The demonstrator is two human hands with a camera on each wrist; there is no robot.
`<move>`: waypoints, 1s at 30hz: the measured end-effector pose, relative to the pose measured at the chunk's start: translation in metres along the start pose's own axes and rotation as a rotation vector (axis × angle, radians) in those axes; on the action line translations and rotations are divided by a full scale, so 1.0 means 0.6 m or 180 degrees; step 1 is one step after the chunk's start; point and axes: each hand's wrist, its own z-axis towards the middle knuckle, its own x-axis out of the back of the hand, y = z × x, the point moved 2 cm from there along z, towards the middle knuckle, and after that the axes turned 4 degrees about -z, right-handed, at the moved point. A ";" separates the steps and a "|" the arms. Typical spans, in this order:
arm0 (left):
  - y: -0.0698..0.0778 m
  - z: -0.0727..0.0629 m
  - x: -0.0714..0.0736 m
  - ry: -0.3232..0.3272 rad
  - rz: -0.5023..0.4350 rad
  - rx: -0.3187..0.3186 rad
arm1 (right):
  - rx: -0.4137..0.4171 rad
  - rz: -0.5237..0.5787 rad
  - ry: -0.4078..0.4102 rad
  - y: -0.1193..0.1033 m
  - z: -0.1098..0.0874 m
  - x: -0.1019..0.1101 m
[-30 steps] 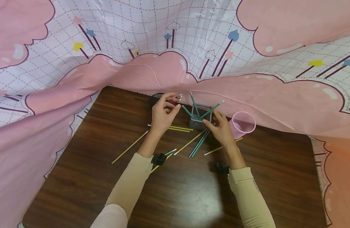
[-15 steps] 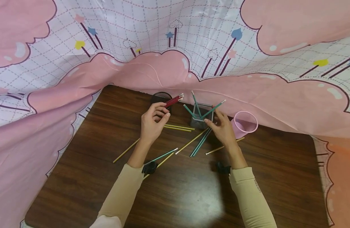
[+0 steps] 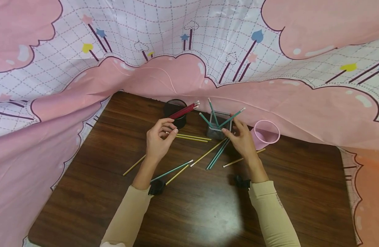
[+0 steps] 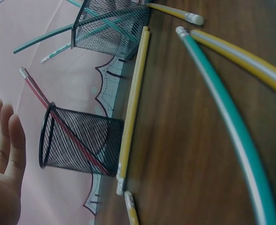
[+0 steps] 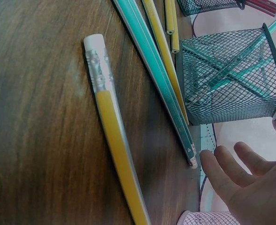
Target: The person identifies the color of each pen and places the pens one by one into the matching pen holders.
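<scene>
Several red pencils (image 3: pixel 186 110) lean in a round black mesh cup (image 3: pixel 181 123), eraser ends up and to the right. My left hand (image 3: pixel 158 140) is just in front and left of that cup, its fingers apart from the pencils in the left wrist view. To the right stands a square mesh pencil holder (image 3: pixel 214 132) with several green pencils (image 3: pixel 232 118) slanting out in different directions. My right hand (image 3: pixel 243 139) holds this holder by the rim between thumb and index finger; its other fingers (image 5: pixel 226 164) spread free beside it.
A pink cup (image 3: pixel 258 142) stands right of my right hand. Yellow pencils (image 3: pixel 194 137) lie in front of the mesh holders. Two green pencils (image 3: pixel 218 155) and more loose pencils lie across the brown table (image 3: pixel 189 212). A pink patterned cloth (image 3: pixel 164 79) hangs behind.
My left hand has let go of the red pencils and drawn back left and toward me. The pencils now rest in the round cup. My right hand stays at the square holder.
</scene>
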 end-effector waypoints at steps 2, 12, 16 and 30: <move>-0.002 -0.007 0.006 0.0004 0.0037 0.0035 | -0.0002 -0.0011 -0.0006 0.000 0.001 0.000; -0.005 -0.040 0.026 -0.0061 0.0168 0.0291 | 0.0012 -0.0061 0.0009 0.002 0.003 -0.001; -0.008 -0.050 0.029 -0.0051 0.0217 0.0306 | 0.0001 -0.0063 -0.0004 0.001 0.002 -0.001; -0.035 -0.094 0.042 -0.0132 0.0381 0.0550 | -0.0020 -0.0115 0.0001 0.005 0.001 -0.002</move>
